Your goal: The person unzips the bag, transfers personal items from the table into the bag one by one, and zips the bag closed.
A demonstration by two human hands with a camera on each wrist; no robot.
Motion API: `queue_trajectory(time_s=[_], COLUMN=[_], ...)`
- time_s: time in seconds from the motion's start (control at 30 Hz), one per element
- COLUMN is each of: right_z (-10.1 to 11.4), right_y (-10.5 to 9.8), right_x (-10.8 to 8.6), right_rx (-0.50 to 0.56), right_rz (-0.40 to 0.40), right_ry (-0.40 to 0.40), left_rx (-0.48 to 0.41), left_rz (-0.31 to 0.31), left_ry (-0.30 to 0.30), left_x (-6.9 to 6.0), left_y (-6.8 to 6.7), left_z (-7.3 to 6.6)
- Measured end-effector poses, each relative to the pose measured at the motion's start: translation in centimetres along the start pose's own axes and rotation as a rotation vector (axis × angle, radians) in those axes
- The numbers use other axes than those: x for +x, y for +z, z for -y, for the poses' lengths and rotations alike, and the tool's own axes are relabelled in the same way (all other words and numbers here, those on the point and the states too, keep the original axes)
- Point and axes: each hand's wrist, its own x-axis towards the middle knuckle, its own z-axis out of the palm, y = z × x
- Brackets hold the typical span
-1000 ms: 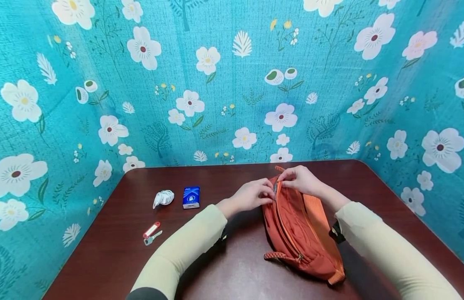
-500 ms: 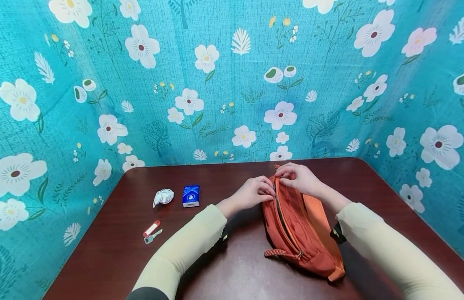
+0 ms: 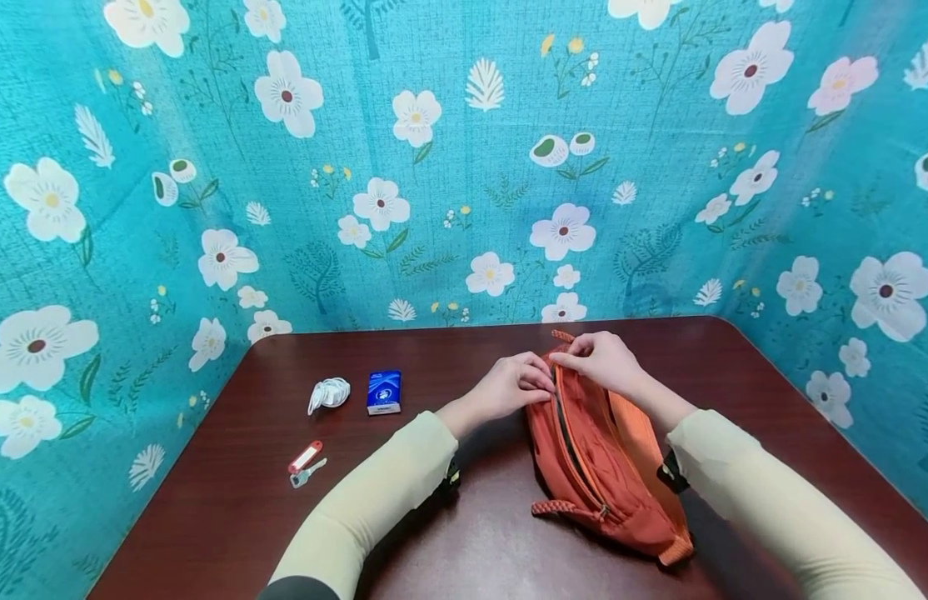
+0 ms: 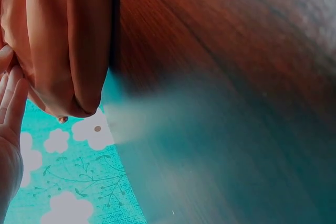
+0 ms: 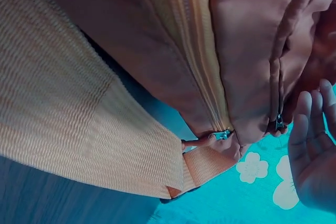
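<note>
I see the left hand and right hand close together, pinching the bag; a key lies leftward.

The bag lies on the right half of the surface, running from the far edge toward the near side, with its near end farther right. Its strap lies along its right side; 1 cord sticks out leftward from its near end. The left fingers touch the far end from the left; the right fingers touch it just to the right of them. On the left half of the surface are 4 things: a cable toward the back, a box near it on the right, and, in front of the cable, a tag with a key just before it. A curtain hangs behind the surface and at both sides.
</note>
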Motion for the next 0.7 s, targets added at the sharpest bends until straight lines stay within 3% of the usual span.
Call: queue_trajectory(time_s=[0.43,0.7], right_z=[-0.5,-0.6], right_y=[-0.2,-2.1], right_x=[-0.2,-0.5], right_rx=[0.042,-0.068], right_rz=[0.088,0.136], right_ry=[-0.102,-0.136], left_rx=[0.025,0.125], left_rz=[0.012,0.08], left_ry=[0.031,0.05], left_x=[-0.4,-0.6], left_y=[-0.1,-1.6], left_z=[0.3,-0.6])
